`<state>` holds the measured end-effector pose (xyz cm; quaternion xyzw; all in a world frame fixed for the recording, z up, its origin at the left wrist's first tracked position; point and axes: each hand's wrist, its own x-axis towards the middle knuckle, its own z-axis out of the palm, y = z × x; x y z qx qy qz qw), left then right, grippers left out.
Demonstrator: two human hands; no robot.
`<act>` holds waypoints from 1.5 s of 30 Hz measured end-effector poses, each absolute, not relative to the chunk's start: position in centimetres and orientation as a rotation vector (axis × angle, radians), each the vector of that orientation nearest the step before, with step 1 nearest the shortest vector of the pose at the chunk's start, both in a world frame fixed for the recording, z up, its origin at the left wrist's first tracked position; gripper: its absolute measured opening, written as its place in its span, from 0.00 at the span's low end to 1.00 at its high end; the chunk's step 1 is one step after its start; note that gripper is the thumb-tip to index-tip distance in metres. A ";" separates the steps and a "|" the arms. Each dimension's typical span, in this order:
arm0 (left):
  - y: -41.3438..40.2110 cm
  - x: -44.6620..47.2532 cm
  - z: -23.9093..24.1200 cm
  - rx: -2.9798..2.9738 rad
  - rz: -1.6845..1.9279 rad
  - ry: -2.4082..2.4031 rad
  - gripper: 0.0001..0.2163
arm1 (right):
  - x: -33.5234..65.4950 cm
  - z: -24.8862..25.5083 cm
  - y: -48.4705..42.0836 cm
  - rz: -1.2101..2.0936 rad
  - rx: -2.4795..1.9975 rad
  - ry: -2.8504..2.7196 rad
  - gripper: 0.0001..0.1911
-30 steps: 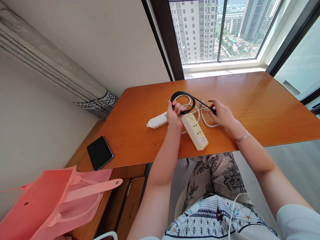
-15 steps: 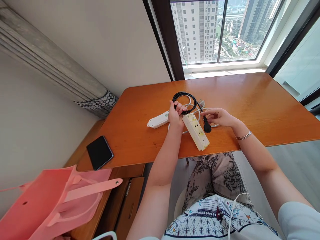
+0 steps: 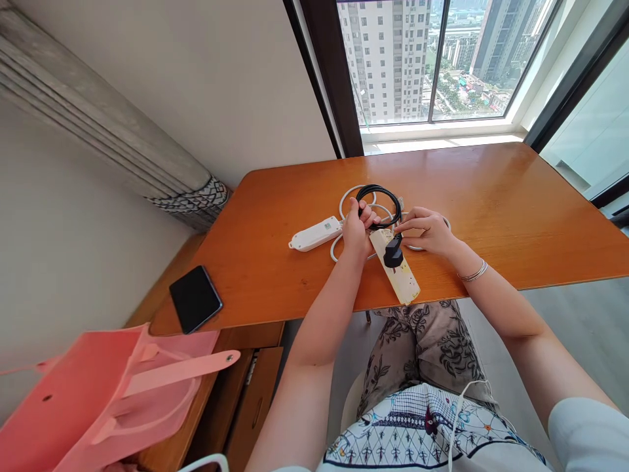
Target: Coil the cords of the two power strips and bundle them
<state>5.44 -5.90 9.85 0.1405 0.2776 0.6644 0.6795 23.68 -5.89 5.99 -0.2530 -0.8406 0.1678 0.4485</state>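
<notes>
My left hand (image 3: 358, 229) is closed round a coiled black cable (image 3: 381, 196) held just above the wooden table (image 3: 491, 196). My right hand (image 3: 428, 231) pinches the cable's black plug (image 3: 393, 252) over a cream power strip (image 3: 397, 267) that lies slanted near the table's front edge. A second white power strip (image 3: 314, 234) lies to the left, with its white cord (image 3: 344, 196) looped behind my hands.
A black phone (image 3: 195, 298) lies on a lower wooden side cabinet at left. A pink bag (image 3: 113, 393) sits in the near left corner. A window stands beyond the table's far edge, and a folded grey curtain runs along the left wall.
My right hand has let the cable slide and now holds the black plug over the cream strip. The coil and my left hand have shifted slightly right; the strip has shifted toward me.
</notes>
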 end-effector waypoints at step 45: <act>-6.4 4.6 9.1 0.444 1.310 0.451 0.10 | 22.7 6.1 -6.7 0.172 -0.872 -2.098 0.13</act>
